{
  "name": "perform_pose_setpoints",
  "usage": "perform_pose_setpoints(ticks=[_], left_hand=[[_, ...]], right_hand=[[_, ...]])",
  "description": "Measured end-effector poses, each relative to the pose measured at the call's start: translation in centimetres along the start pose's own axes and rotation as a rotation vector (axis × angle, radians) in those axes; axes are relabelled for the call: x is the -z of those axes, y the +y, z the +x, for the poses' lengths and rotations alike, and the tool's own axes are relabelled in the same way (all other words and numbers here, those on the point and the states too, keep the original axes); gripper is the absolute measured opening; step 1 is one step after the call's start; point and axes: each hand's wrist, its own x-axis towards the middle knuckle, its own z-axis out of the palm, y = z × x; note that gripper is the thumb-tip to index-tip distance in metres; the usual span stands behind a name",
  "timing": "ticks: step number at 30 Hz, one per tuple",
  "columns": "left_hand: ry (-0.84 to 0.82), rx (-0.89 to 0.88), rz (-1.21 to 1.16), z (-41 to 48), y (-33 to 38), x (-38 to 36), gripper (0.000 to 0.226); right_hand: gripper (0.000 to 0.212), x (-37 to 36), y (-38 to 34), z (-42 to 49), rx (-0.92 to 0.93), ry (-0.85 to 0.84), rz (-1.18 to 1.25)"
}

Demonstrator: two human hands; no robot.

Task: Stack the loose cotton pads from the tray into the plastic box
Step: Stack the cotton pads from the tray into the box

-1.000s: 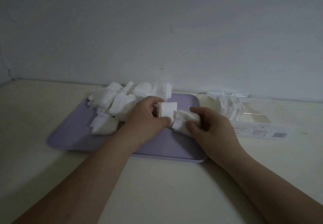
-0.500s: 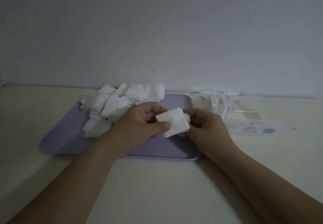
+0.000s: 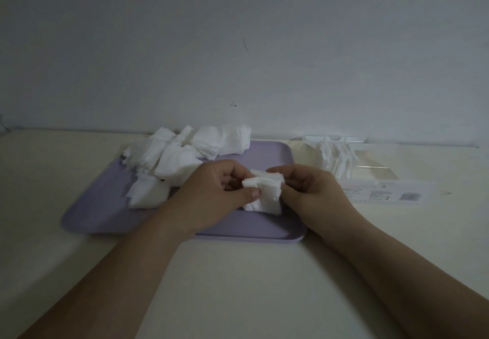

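Both hands over purple tray [image 3: 100, 214] on table [image 3: 238, 285]. Left hand [image 3: 211, 195] and right hand [image 3: 315, 193] together hold a small stack of cotton pads [image 3: 266, 193] just above tray's right part. Left thumb pinches its front, right fingers [image 3: 287, 173] curled round its right edge. Loose pad pile [image 3: 182, 158] on tray's far left. Clear plastic box [image 3: 370, 165] right of tray, some pads [image 3: 336, 157] standing inside. Labelled strip [image 3: 383, 195] lies in front of box.
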Motion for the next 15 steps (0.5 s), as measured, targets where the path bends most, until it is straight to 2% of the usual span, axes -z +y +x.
perform_pose_setpoints(ticks=[4, 6, 7, 8, 10, 13, 15], left_hand=[[0.044, -0.002, 0.022, 0.06, -0.07, -0.04, 0.018], [0.073, 0.010, 0.036, 0.15, -0.16, 0.03, 0.022], [0.084, 0.014, 0.039, 0.28, -0.31, 0.10, 0.027], [0.090, 0.017, 0.044, 0.38, -0.44, 0.17, 0.033], [0.064, 0.003, 0.073, 0.51, -0.71, 0.27, 0.043], [-0.020, -0.047, 0.138, 0.40, -0.63, 0.10, 0.030], [0.004, -0.061, 0.168, 0.37, -0.50, 0.04, 0.021]], right_hand=[[0.016, 0.06, -0.37, 0.11, -0.026, 0.002, 0.080], [0.013, 0.16, -0.73, -0.01, -0.037, -0.055, 0.156], [0.020, 0.14, -0.78, -0.17, -0.034, -0.095, 0.168], [0.029, 0.06, -0.76, -0.37, -0.017, -0.122, 0.125], [0.030, -0.08, -0.57, -0.49, 0.062, -0.087, -0.086], [0.030, -0.17, -0.41, -0.44, 0.149, -0.033, -0.260], [0.033, -0.33, -0.39, -0.44, 0.177, -0.016, -0.333]])
